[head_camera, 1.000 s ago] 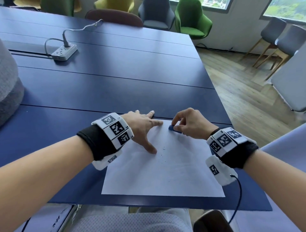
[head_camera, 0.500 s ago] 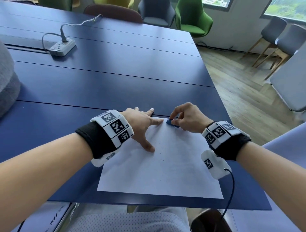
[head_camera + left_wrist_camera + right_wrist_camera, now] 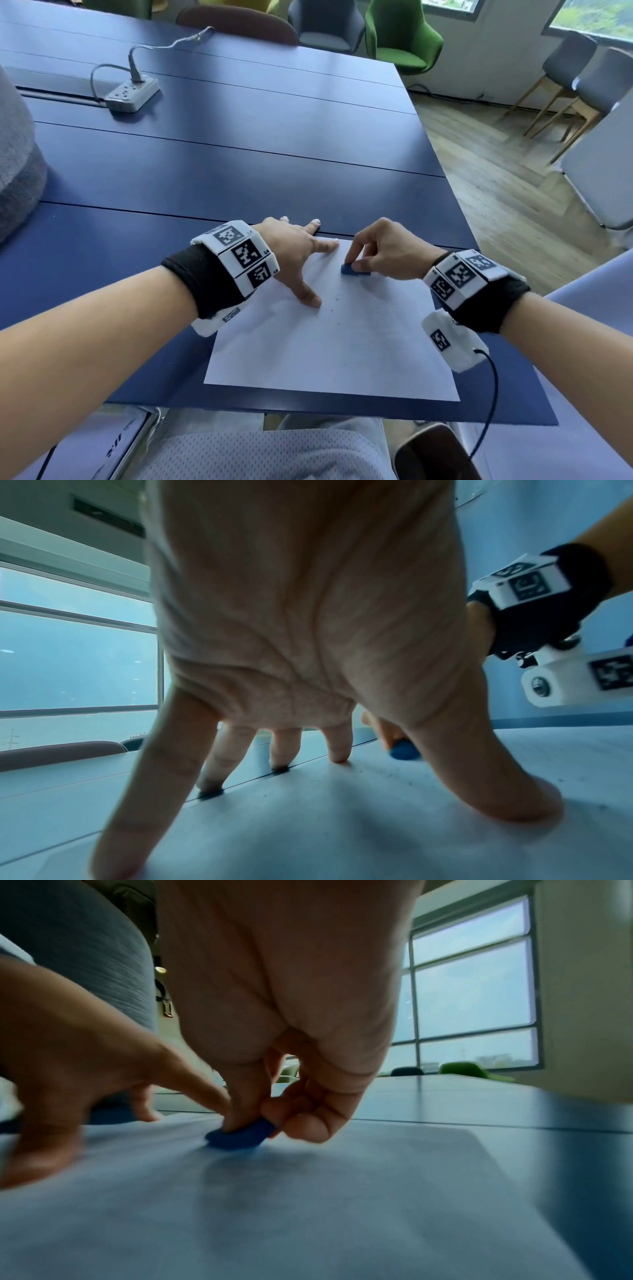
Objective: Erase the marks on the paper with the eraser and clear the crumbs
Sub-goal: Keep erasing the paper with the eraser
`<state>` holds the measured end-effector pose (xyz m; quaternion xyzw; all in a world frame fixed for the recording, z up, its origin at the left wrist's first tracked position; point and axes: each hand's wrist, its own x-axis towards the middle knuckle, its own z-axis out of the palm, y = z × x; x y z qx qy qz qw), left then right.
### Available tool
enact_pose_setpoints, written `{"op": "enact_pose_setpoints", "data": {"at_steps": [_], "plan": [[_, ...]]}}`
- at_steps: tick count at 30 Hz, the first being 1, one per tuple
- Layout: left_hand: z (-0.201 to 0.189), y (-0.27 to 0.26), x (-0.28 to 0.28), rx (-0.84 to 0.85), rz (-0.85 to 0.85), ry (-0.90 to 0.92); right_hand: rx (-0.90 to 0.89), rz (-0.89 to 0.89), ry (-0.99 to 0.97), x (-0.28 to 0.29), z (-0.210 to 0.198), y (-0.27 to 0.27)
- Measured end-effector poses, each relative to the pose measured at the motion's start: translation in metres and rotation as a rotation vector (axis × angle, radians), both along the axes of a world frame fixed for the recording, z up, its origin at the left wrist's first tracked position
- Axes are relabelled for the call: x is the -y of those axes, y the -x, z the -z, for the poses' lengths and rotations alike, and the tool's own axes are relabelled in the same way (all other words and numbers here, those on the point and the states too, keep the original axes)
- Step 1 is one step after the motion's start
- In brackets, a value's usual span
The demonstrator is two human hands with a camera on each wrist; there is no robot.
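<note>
A white sheet of paper (image 3: 342, 342) lies on the dark blue table (image 3: 239, 154) near its front edge. My right hand (image 3: 380, 253) pinches a small blue eraser (image 3: 354, 270) between thumb and fingers and presses it on the paper near the far edge. The same eraser (image 3: 240, 1135) shows under my fingertips (image 3: 240, 1121) in the right wrist view, and the eraser (image 3: 404, 750) appears behind my thumb in the left wrist view. My left hand (image 3: 301, 260) lies spread with straight fingers (image 3: 339, 748) pressing the paper's far left part. Dark crumbs (image 3: 334, 301) dot the paper beside my left thumb.
A white power strip (image 3: 132, 94) with its cable sits far back left on the table. A grey rounded object (image 3: 17, 164) stands at the left edge. Chairs (image 3: 400, 37) line the far side, and wooden floor (image 3: 496, 192) lies to the right.
My right hand has slid the eraser back toward me and slightly right from the paper's far edge. The left hand stays pressed on the paper.
</note>
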<state>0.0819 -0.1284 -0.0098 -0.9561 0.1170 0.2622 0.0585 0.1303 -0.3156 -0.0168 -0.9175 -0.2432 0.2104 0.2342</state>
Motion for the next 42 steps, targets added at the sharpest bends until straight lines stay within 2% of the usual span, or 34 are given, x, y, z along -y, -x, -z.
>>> {"op": "enact_pose_setpoints", "data": {"at_steps": [3, 8, 12, 17, 21, 25, 30, 34, 35, 39, 42], "plan": [[0.000, 0.000, 0.002, 0.002, 0.004, -0.005, 0.105, 0.164, -0.087, 0.004, 0.004, -0.003], [0.000, 0.001, 0.001, 0.000, -0.002, -0.007, -0.043, -0.015, 0.016, 0.001, 0.001, 0.014], [-0.001, 0.000, 0.002, -0.001, 0.004, -0.010, 0.102, 0.185, -0.099, -0.001, 0.002, -0.001], [-0.001, 0.001, 0.000, -0.005, 0.003, -0.004, -0.008, 0.015, -0.046, -0.011, 0.002, 0.011], [-0.001, 0.001, 0.001, 0.003, 0.004, -0.002, 0.119, 0.113, -0.084, -0.015, 0.001, 0.003], [-0.001, 0.001, 0.001, 0.010, 0.006, -0.014, -0.051, -0.039, -0.025, -0.008, 0.001, 0.020], [-0.004, 0.001, 0.003, 0.003, 0.010, -0.018, 0.072, 0.132, -0.072, 0.003, 0.002, 0.010], [-0.003, 0.003, 0.003, 0.001, 0.006, -0.024, -0.073, -0.084, 0.001, -0.001, -0.001, 0.033], [-0.003, 0.003, 0.004, 0.003, 0.007, -0.025, -0.068, -0.092, 0.007, -0.002, -0.002, 0.032], [-0.004, 0.003, 0.003, 0.007, 0.007, -0.032, 0.054, 0.086, -0.086, -0.001, 0.001, 0.023], [-0.004, 0.004, 0.004, 0.002, 0.002, -0.034, -0.069, -0.055, -0.052, 0.001, 0.002, 0.038]]}}
